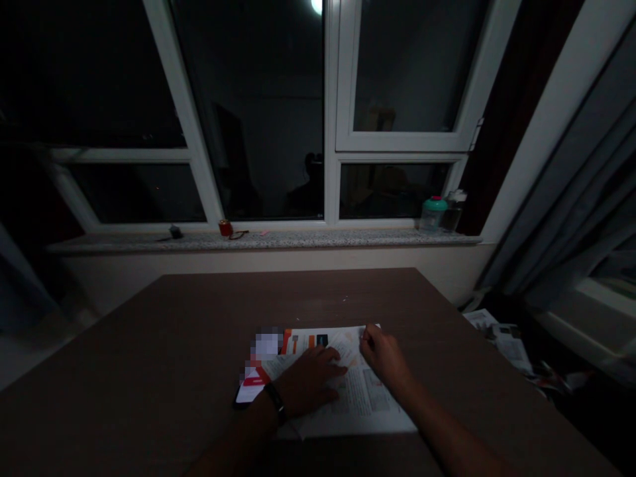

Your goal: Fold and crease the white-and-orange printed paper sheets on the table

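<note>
On the near part of the table, printed paper is laid out flat, with text, pictures and orange blocks shown on its upper side. The left hand is rested across its middle; the grip is loose, the fingers set a little apart, and nothing is seen to be clasped by it. The right hand is placed at the far right corner of the paper, its fingers curled together; whether the edge or some small item is pinched in that grip cannot be told, since the fingertips are dim.

As far as can be judged, the handling of the paper is under way: it has been spread within reach and is covered in part by both hands. No finished result can be made out, and how much is left cannot be gauged from this view.

Just left of the paper, a phone with a lit screen is seen, partly blurred, beside the dark wristband. On the far windowsill, a lidded jar is stood at the right and a small red item farther left.
</note>
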Demonstrator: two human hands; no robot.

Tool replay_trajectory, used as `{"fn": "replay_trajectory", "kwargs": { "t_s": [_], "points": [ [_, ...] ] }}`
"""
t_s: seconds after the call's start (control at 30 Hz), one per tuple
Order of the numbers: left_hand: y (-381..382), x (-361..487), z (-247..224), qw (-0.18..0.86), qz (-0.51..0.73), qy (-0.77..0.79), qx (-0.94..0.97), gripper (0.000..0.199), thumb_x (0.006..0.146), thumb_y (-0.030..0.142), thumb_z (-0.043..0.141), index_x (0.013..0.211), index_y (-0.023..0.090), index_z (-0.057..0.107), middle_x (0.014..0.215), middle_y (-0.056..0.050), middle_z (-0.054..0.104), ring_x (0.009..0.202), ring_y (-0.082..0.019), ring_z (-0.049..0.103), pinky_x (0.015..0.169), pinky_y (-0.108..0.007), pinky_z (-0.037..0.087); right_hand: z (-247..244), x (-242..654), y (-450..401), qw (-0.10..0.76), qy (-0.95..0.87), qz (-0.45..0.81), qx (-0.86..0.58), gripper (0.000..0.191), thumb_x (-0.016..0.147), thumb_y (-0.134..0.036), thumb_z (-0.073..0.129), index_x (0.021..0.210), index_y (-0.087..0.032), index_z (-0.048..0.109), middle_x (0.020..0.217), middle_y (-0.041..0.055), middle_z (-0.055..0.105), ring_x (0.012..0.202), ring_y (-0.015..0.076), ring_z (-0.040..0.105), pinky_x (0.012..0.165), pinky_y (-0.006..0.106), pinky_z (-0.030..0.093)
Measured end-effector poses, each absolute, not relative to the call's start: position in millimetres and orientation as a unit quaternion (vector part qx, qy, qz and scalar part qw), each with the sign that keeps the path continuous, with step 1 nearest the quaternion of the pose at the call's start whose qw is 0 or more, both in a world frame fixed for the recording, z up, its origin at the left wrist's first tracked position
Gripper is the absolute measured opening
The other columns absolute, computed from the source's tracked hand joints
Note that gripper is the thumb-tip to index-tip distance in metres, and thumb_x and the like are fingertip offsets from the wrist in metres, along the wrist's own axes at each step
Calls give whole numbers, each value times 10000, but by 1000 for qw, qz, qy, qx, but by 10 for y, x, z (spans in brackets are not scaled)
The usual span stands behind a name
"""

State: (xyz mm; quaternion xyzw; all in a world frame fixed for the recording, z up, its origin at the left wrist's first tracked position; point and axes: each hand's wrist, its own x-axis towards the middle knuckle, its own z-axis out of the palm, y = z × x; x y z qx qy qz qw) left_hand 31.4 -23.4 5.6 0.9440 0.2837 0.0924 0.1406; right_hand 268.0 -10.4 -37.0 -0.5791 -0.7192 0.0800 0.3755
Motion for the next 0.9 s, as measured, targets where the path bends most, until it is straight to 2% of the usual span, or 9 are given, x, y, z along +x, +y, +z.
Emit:
{"fn": "replay_trajectory", "kwargs": {
  "t_s": [0.13, 0.23, 0.3, 0.43, 0.53, 0.63, 0.7, 0.9],
  "points": [
    [-223, 286, 70, 153, 92, 284, 942, 434, 767, 136, 637, 1179, 266, 590, 1317, -46, 507, 1203, -274, 455, 1016, -428, 365, -367, 2749, -141, 382, -713, 111, -577, 33, 802, -189, 488, 798, -201, 518, 673, 0, 587, 595, 155, 563, 570, 233, 358],
    [-222, 287, 98, 154, 105, 278, 942, 478, 673, 22, 545, 1092, 249, 585, 1230, -25, 563, 1146, -245, 496, 1019, -420, 359, -347, 2769, -173, 389, -723, 141, -553, 77, 814, -176, 487, 850, -201, 551, 701, -4, 593, 609, 150, 565, 581, 231, 374],
    [-218, 292, 112, 155, 112, 273, 943, 528, 633, -23, 489, 1082, 241, 570, 1175, -18, 587, 1112, -226, 515, 1009, -396, 372, -322, 2762, -190, 395, -741, 158, -519, 131, 829, -148, 471, 872, -202, 583, 772, 12, 615, 690, 160, 588, 640, 244, 404],
    [-198, 285, 118, 157, 108, 271, 943, 559, 673, -65, 417, 1120, 238, 558, 1148, -26, 588, 1106, -210, 521, 982, -360, 403, -261, 2734, -244, 381, -799, 196, -423, 194, 846, -105, 460, 877, -208, 622, 869, 32, 609, 852, 180, 587, 760, 282, 428],
    [-178, 269, 104, 163, 105, 285, 939, 544, 708, -77, 407, 1130, 228, 563, 1155, -44, 561, 1092, -204, 524, 962, -339, 427, -213, 2721, -312, 337, -834, 211, -383, 124, 829, -157, 575, 930, -217, 616, 900, 30, 587, 889, 191, 562, 783, 296, 428],
    [-159, 259, 89, 171, 108, 298, 933, 538, 717, -88, 410, 1133, 218, 561, 1165, -56, 535, 1097, -202, 516, 959, -329, 436, -169, 2708, -369, 298, -852, 201, -382, 288, 716, -236, 752, 961, -225, 601, 953, 31, 580, 911, 213, 537, 786, 310, 424],
    [-148, 255, 89, 174, 109, 300, 932, 527, 725, -88, 413, 1126, 218, 563, 1154, -55, 534, 1093, -200, 517, 959, -329, 435, -149, 2697, -384, 286, -855, 190, -390, 333, 687, -238, 779, 965, -226, 597, 964, 32, 580, 909, 217, 530, 778, 311, 421],
    [-159, 238, 131, 172, 102, 291, 936, 542, 706, -72, 443, 1143, 233, 541, 1154, -45, 555, 1085, -200, 527, 954, -327, 432, -180, 2673, -344, 298, -855, 179, -386, 83, 832, -132, 588, 861, -210, 596, 864, 22, 582, 868, 188, 548, 755, 288, 409]
  ]
}}
